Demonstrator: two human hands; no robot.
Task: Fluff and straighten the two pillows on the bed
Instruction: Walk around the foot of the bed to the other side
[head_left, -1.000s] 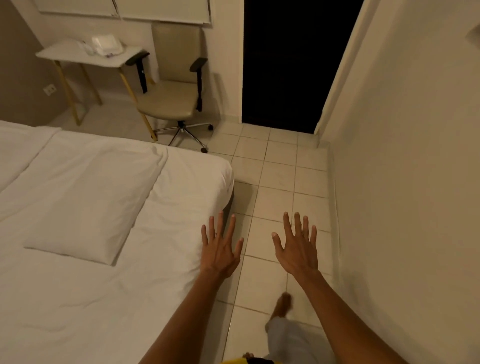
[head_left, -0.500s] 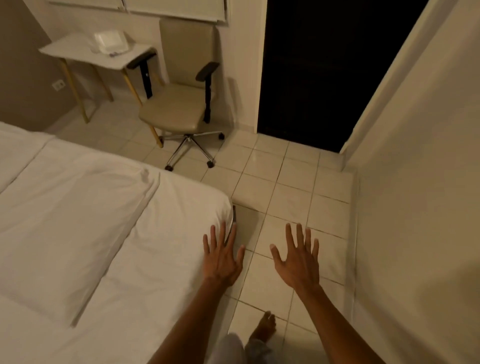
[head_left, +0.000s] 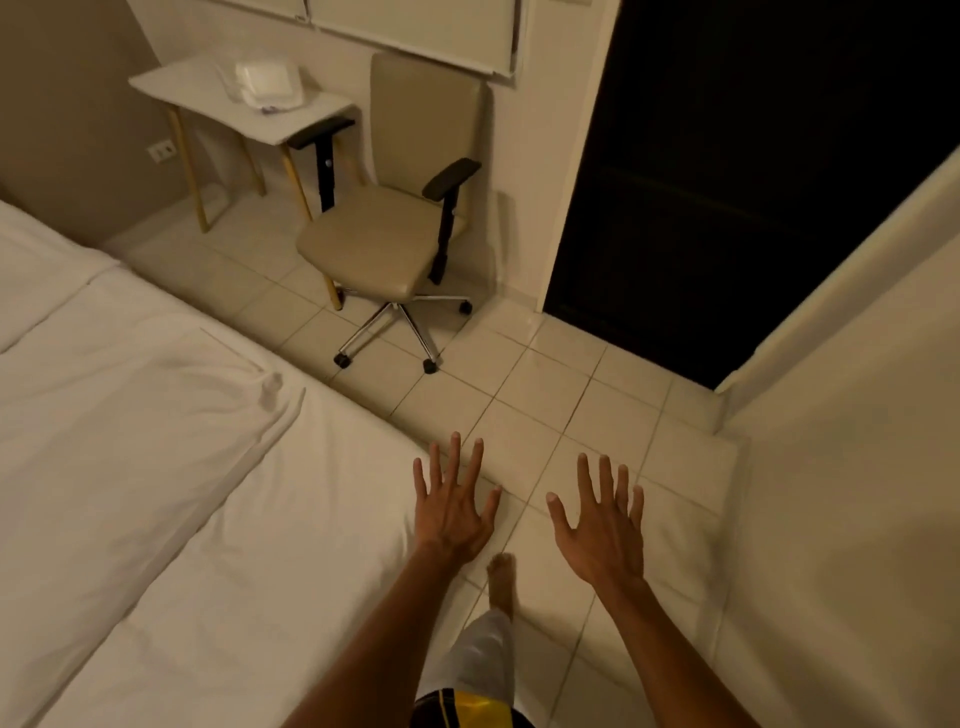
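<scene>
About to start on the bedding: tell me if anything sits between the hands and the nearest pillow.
Nothing visible does. The left hand hovers open at the bed corner, the right hand open over the floor tiles. Only bare sheet lies between them and the pillow.

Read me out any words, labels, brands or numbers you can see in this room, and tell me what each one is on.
None can be read.
White box on the desk: no print shows.
Wall socket: no marking legible.
Chair: no brand shows.
Shorts: yellow and black pattern, no lettering.
Pillow, bed, left hand and right hand: plain.
</scene>
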